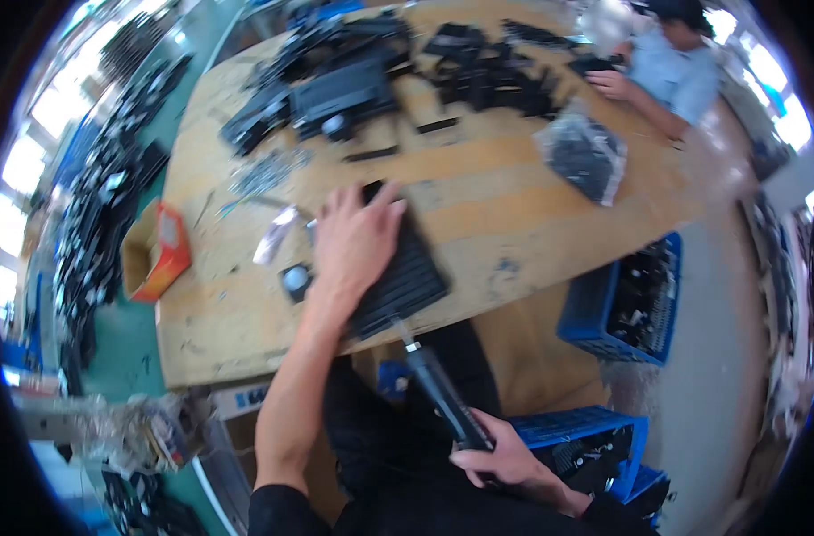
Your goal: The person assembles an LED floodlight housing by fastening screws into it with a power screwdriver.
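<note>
Under my left hand [358,237] lies a black ribbed plastic panel [407,281], flat at the table's near edge. The fingers bend over its far part and hold it against the tabletop. My right hand [505,456] is wrapped round the handle of a black electric screwdriver [438,384]. This tool slants up and away to the left, its bit right at the panel's near edge. Just left of my left wrist sits a small dark piece with a round pale disc [295,279]. A clear plastic packet [275,234] lies beyond that piece.
An orange-red open box [161,255] stands at the table's left edge. Loose small metal parts [268,174] and black plastic assemblies [344,94] cover the far side. A bagged dark part [585,156] lies right, near another person [670,76]. Blue crates [585,326] stand below the right edge.
</note>
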`<state>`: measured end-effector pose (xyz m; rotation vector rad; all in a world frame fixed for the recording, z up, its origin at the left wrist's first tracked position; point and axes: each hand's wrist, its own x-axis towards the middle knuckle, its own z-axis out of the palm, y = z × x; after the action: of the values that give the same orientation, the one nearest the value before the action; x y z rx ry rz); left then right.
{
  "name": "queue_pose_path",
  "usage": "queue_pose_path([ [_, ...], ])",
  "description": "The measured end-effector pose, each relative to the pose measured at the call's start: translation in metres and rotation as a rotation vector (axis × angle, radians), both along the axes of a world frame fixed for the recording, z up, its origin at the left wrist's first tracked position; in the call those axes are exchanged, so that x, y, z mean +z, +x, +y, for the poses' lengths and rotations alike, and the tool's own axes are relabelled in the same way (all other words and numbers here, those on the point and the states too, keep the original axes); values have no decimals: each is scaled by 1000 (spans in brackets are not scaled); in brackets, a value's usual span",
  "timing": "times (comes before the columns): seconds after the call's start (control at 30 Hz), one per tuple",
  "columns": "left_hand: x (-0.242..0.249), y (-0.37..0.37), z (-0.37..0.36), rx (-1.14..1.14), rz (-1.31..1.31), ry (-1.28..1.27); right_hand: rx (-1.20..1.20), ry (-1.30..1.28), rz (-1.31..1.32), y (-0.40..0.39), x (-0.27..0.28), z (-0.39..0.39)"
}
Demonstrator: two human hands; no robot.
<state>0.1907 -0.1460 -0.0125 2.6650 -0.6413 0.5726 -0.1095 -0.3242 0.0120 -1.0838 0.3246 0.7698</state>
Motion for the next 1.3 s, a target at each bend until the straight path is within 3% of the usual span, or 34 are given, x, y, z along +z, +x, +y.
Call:
queue_pose_path([
  [0.03, 5, 0, 0, -12, 69, -1, -35, -43, -30, -3, 10, -9],
  [0.1, 8, -1, -6, -70, -136, 74, -98, -94, -80, -8, 23, -24],
  [0.17, 40, 2, -28, -133, -248, 103, -120, -288, -221, -10, 26, -36],
  [0.23, 66, 5, -70, -355, 70, -168, -212, -265, -245, -4, 24, -46],
  [0.33, 67, 36, -158, -377, 201, -172, -327, -348, -374, 29, -7, -58],
  [0.4, 54, 73, -224, -323, 485, -216, -415, -785, -804, 64, -21, -59],
  [0.43, 43, 94, -252, -311, 659, -263, -434, -781, -805, 78, -14, -59],
  [0.5, 17, 118, -292, -278, 678, -288, -325, -953, -688, 101, 0, -61],
  [0.6, 12, 130, -308, -257, 737, -384, -251, -1171, -733, 125, -4, -61],
  [0.77, 48, 113, -306, -420, 872, -707, -113, -1247, -786, 153, -3, -57],
  [0.9, 73, 104, -318, -403, 957, -879, -69, -1197, -829, 156, -6, -67],
  [0.97, 89, 93, -318, -381, 970, -932, -383, -1043, -919, 146, -13, -84],
  [1.07, 102, 77, -323, -338, 981, -1009, -870, -1461, -1043, 158, 9, -143],
  [1.1, 103, 66, -327, -408, 892, -875, -985, -1638, -1089, 172, 17, -161],
  [1.13, 106, 56, -333, -488, 793, -743, -985, -1645, -1081, 190, 13, -179],
  [1.17, 109, 45, -338, -497, 793, -748, -980, -1493, -1124, 213, 2, -197],
  [1.2, 111, 32, -340, -646, 723, -589, -969, -1339, -1164, 225, -9, -209],
  [1.23, 116, 28, -340, -785, 644, -426, -967, -1346, -1172, 228, -18, -218],
  [1.27, 127, 32, -336, -789, 637, -433, -1007, -1104, -1081, 230, -26, -228],
  [1.3, 136, 39, -326, -844, 794, -502, -1028, -863, -977, 230, -29, -235],
])
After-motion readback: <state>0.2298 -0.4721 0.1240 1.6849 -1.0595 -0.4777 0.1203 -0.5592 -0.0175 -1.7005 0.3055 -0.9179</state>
